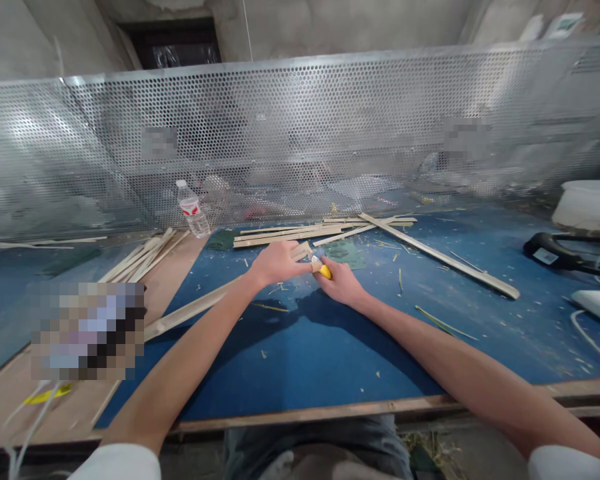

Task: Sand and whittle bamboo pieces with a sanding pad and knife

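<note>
My left hand [279, 262] is closed around a long pale bamboo strip [193, 308], which runs under my left forearm toward the lower left. The strip's far end pokes out past my fingers. In my right hand [343, 283] is a utility knife [325, 271] with a yellow handle, my fingers wrapped round it. Its blade end meets the strip's end close to my left thumb; the exact contact is too small to make out. Just beyond my hands lies a pile of bamboo strips [290, 233] on the blue mat [290, 373].
A perforated metal screen [300, 133] stands along the back. A water bottle [193, 210] and more strips [140, 257] are at left. One long strip [445, 257] lies diagonally at right, near a black cabled device [547, 253] and a white tub [587, 205]. Shavings litter the mat.
</note>
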Demonstrator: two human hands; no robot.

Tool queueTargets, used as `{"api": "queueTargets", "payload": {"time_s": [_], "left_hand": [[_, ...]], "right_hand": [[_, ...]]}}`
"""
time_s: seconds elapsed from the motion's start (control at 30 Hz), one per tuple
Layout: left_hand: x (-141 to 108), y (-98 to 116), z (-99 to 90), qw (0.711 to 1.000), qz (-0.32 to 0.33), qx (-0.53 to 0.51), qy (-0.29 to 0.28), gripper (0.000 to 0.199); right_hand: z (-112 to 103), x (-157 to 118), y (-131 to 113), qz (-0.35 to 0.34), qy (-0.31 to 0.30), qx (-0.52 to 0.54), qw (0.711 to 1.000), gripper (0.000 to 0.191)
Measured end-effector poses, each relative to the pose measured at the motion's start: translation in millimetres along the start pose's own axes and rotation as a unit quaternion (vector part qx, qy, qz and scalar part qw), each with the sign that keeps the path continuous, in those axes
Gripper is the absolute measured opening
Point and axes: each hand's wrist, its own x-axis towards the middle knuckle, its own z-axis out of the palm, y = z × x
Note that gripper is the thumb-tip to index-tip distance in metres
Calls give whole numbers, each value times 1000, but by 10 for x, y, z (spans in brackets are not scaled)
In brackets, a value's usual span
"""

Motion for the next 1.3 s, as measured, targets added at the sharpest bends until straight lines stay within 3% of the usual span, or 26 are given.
{"api": "queueTargets", "payload": {"time_s": [0.2, 0.6, 0.77, 0.9, 1.07, 1.3], "left_hand": [[-13, 19, -13, 1000, 12, 17, 2, 52], [-21, 49, -2, 999, -42, 3, -22, 53], [-11, 13, 37, 998, -56, 26, 10, 47], [4, -15, 34, 998, -61, -9, -21, 47], [6, 2, 18, 998, -48, -26, -24, 47], [-3, 19, 11, 998, -42, -28, -28, 47]], "right_hand": [[11, 11, 21, 14, -9, -23, 1000, 14], [1, 26, 8, 20, -6, -30, 999, 13], [14, 52, -15, 49, 11, 21, 999, 20], [3, 49, -10, 34, 20, 40, 998, 19], [6, 13, -5, 0, -5, 47, 999, 21], [11, 9, -12, 3, -23, 47, 999, 21]]}}
